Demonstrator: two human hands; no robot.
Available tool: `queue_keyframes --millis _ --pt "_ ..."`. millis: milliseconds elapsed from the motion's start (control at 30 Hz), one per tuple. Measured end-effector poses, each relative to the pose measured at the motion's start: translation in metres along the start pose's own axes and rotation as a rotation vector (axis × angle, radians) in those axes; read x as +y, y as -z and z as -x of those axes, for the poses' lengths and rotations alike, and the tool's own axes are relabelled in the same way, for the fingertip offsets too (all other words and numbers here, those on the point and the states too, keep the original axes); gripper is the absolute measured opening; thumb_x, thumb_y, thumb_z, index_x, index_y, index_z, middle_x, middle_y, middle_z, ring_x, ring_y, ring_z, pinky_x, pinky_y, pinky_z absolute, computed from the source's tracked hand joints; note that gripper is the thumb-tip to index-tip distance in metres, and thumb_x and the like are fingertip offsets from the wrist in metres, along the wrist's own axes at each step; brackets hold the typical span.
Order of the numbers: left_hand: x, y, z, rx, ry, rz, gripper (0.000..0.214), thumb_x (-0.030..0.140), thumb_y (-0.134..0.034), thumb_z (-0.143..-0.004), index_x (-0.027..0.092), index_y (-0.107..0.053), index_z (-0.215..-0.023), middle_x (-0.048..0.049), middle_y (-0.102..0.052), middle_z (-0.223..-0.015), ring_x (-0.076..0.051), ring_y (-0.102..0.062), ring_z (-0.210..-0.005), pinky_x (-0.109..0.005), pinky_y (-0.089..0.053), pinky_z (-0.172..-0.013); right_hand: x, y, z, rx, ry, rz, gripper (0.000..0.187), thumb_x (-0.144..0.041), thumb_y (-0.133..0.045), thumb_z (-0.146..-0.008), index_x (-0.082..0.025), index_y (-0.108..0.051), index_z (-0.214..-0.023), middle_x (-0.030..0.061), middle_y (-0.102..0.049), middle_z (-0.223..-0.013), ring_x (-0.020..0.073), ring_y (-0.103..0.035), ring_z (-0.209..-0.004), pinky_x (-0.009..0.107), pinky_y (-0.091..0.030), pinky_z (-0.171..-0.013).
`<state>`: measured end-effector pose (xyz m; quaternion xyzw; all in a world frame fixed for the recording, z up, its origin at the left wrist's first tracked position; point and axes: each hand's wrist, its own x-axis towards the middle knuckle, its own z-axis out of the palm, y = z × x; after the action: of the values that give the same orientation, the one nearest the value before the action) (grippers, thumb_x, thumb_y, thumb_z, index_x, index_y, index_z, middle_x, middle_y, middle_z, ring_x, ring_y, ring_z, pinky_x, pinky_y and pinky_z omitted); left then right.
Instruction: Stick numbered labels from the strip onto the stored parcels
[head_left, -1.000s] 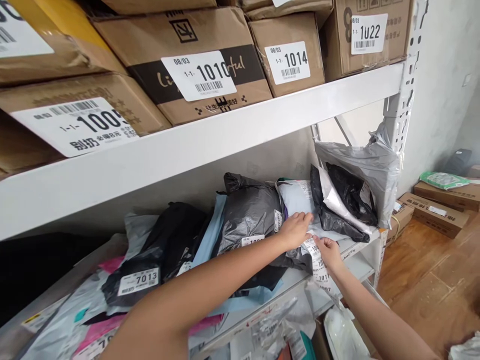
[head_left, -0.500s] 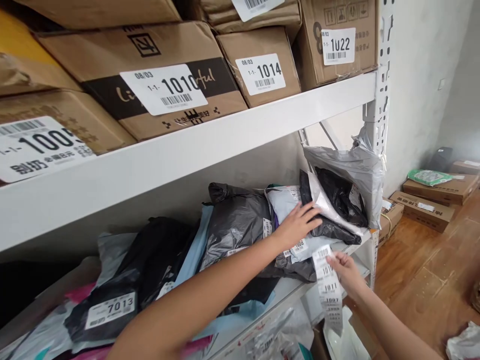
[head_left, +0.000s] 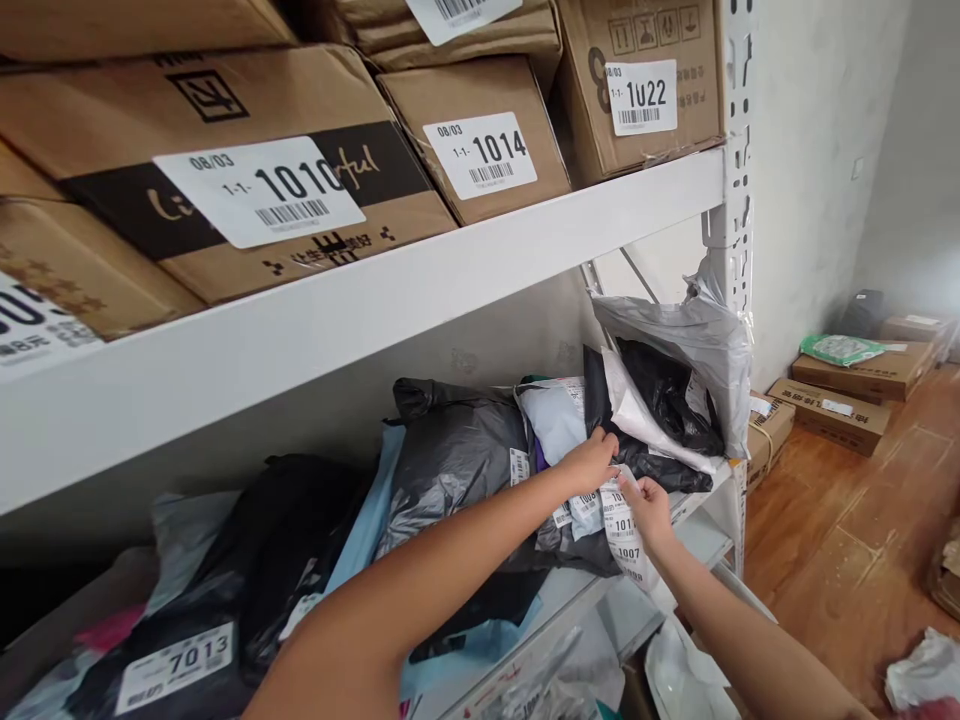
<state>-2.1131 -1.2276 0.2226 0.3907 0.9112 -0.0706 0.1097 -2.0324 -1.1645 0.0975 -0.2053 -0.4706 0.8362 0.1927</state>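
Observation:
A strip of printed number labels (head_left: 624,540) hangs in front of the middle shelf, with 1011 and 1007 readable on it. My right hand (head_left: 649,508) pinches its upper right edge. Close beside it, my left hand (head_left: 590,464) has its fingers drawn together at the strip's top end. Behind my hands lie a black plastic parcel (head_left: 667,468) and a white one (head_left: 634,410) leaning on it. A pale blue parcel (head_left: 551,420) with a 1008 label is partly covered by my left wrist.
Labelled cardboard boxes (head_left: 480,150) fill the shelf above, behind a white beam (head_left: 450,270). Grey and black mailer bags (head_left: 457,460) line the middle shelf. A perforated post (head_left: 739,200) stands at right; more boxes (head_left: 829,415) sit on the wooden floor (head_left: 847,520).
My left hand has come off the parcels and closed at the strip's top. My right hand has lifted the strip up and left to meet it. The view has shifted right.

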Motion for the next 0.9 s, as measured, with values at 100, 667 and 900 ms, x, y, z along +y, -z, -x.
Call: queue_keyframes --millis 100,667,900 --pt "0.003 -0.008 0.004 0.036 -0.018 -0.166 0.019 0.026 -0.052 -0.090 0.019 -0.053 -0.108 -0.0107 -0.053 -0.116 -0.025 -0.062 -0.103 -0.036 -0.048 -0.087 -0.001 0.000 0.002 -0.082 -0.039 -0.035 0.052 -0.066 -0.077 -0.045 -0.021 -0.056 -0.060 -0.0053 -0.046 -0.048 0.0104 -0.035 -0.049 0.025 -0.027 -0.047" --pt "0.006 -0.021 0.002 0.092 -0.049 -0.293 0.022 0.028 -0.052 -0.092 0.017 -0.057 -0.110 -0.0146 -0.057 -0.113 -0.030 -0.059 -0.106 -0.041 -0.047 -0.086 0.011 0.025 0.037 -0.208 -0.244 -0.100 0.060 -0.067 -0.085 -0.035 -0.020 -0.056 -0.058 -0.0027 -0.055 -0.050 0.0105 -0.042 -0.045 0.025 -0.032 -0.047" --pt "-0.009 0.033 -0.019 0.444 -0.318 -0.047 0.028 0.027 -0.071 -0.077 0.022 -0.059 -0.102 -0.0094 -0.057 -0.125 -0.029 -0.044 -0.130 -0.051 -0.026 -0.115 -0.034 0.060 0.026 -0.280 -0.124 -0.132 0.048 -0.062 -0.082 -0.058 -0.019 -0.064 -0.072 -0.0035 -0.057 -0.055 0.0095 -0.043 -0.048 0.023 -0.032 -0.049"
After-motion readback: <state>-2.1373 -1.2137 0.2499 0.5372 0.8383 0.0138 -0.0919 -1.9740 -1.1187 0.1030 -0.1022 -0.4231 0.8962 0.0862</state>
